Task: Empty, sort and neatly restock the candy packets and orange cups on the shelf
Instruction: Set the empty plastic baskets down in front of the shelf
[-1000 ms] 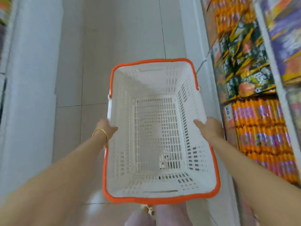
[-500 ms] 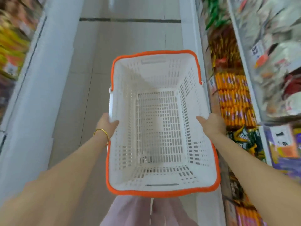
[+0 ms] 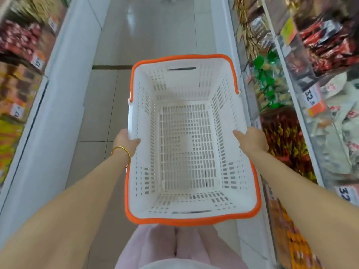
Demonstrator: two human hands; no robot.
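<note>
A white slotted plastic basket [image 3: 194, 78] with an orange rim is held level in front of me, with nothing inside it. My left hand [image 3: 124, 141], a gold bangle on its wrist, grips the basket's left rim. My right hand [image 3: 252, 140] grips the right rim, thumb inside the wall. Orange packets [image 3: 295, 247] show on the low right shelf beside my right forearm, blurred. No orange cups can be made out.
I stand in a narrow tiled aisle [image 3: 155, 32]. Shelves of packets line the right side [image 3: 320, 94], with price tags on their edges. A white shelf unit [image 3: 58, 105] with more goods stands on the left. Pink trousers show below the basket.
The view has moved forward along the aisle and tilted up; the orange packets on the right have slid down and behind. Both hands keep the same hold on the basket.
</note>
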